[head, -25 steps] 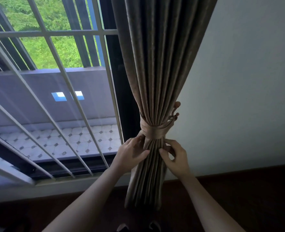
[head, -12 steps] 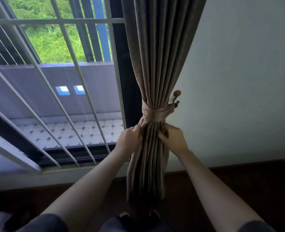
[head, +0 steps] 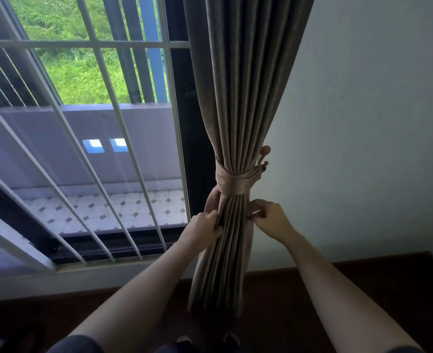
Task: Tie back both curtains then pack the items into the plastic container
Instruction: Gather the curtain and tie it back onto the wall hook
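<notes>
A brown pleated curtain hangs beside the window, gathered at mid height by a matching fabric tie-back. The tie-back loops over a wooden wall hook on the curtain's right side. Just below the tie-back, my left hand grips the folds on the curtain's left edge. My right hand pinches the folds on its right edge. The plastic container and the items are out of sight.
A window with white metal bars fills the left, with a balcony and green trees behind it. A plain white wall stands to the right. Dark wooden floor runs below, with my feet at the bottom edge.
Both hands have slid from the front of the curtain to its outer edges below the tie-back. The view has shifted slightly, showing more of my arms.
</notes>
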